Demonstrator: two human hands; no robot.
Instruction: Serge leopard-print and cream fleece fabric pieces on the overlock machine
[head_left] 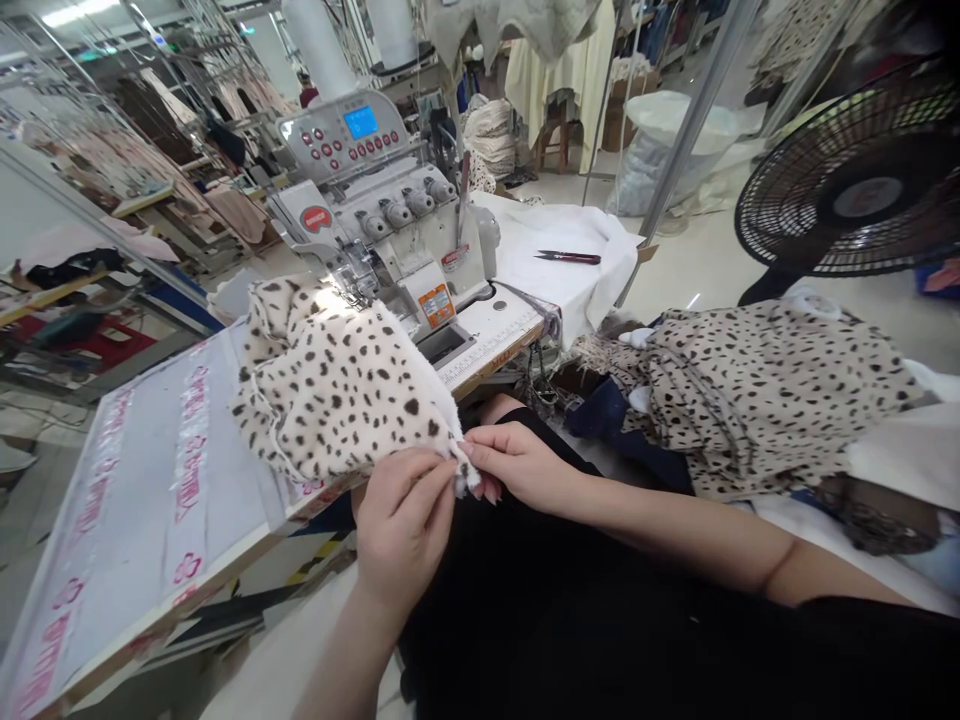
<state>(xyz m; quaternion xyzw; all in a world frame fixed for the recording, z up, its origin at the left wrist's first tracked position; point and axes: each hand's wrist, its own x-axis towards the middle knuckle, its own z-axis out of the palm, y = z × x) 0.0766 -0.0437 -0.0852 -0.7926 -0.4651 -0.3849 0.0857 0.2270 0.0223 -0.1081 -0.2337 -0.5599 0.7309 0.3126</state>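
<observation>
A cream fleece piece with dark spots (341,395) lies on the sewing table, its far end close to the needle area of an overlock sewing machine (405,220). Its near corner hangs over the table's front edge, where both hands pinch it. My left hand (409,520) grips the edge with thumb and fingers from the left. From the right, my right hand (517,465) holds the same corner, fingertips almost touching the left ones. The bit of fabric between the fingertips is partly hidden.
Thread snips (568,257) rest on white cloth (592,285) right of the machine. A heap of spotted fabric (772,390) lies to my right, below a black fan (855,190). The table's left part (150,500) has a plastic cover with pink print.
</observation>
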